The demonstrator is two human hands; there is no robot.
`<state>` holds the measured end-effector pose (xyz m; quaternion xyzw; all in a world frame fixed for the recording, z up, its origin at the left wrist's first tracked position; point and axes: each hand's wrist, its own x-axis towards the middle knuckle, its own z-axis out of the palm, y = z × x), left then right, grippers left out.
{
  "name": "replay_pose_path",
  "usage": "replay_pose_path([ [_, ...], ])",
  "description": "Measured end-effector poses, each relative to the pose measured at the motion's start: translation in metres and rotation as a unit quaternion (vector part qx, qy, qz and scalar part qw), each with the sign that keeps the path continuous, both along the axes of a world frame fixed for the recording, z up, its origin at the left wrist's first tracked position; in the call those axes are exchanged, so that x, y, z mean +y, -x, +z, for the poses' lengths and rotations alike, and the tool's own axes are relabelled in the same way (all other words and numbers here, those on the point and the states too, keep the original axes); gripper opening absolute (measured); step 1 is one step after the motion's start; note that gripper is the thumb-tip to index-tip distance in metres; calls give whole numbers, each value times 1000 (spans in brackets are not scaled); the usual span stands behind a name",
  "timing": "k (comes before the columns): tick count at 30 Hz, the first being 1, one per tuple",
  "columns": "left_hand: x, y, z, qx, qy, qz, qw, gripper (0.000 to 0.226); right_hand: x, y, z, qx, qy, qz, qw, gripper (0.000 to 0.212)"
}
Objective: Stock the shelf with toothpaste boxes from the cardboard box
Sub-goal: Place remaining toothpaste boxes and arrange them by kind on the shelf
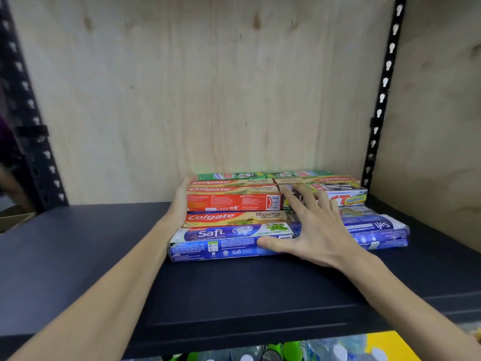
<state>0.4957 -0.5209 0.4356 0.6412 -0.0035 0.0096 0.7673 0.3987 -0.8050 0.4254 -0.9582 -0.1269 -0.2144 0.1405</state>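
Note:
Several toothpaste boxes lie in rows on the dark shelf [78, 256]. Red Colgate boxes [234, 201] are stacked at the left, and blue Safi boxes [229, 238] run along the front. Green boxes [231, 175] sit at the back, with a silver and yellow box [348, 196] at the right. My left hand [179, 204] presses flat against the left side of the stack. With its fingers spread, my right hand [312, 227] rests on top of the boxes in the middle, thumb on the front Safi box. The cardboard box is barely in view at the far left edge [13, 217].
Plywood [208, 87] backs the shelf, with black slotted uprights at the left [31, 121] and right [382, 95]. Bare shelf surface lies left of the boxes and in front of them. Bottles and green and yellow goods [338, 350] show on the level below.

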Motion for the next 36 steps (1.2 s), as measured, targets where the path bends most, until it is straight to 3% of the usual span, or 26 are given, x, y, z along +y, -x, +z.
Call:
replay_pose_path([
  [23, -88, -14, -8, -30, -14, -17, 999, 47, -89, -7, -1, 3, 0, -26, 1000, 130],
  [28, -84, -6, -9, -38, -80, -2, 996, 46, -88, -5, -3, -2, -11, -24, 1000, 129],
  [30, -80, -4, -11, -45, -93, 10, 995, 54, -88, -4, -5, 1, -22, -21, 1000, 127],
  [33, -74, 3, -13, -30, -38, 12, 999, 73, -88, -2, -7, 0, -26, -18, 999, 123],
  [36, -72, 12, -14, -31, -27, -4, 999, 75, -86, 3, -10, -32, -27, -15, 999, 113],
])
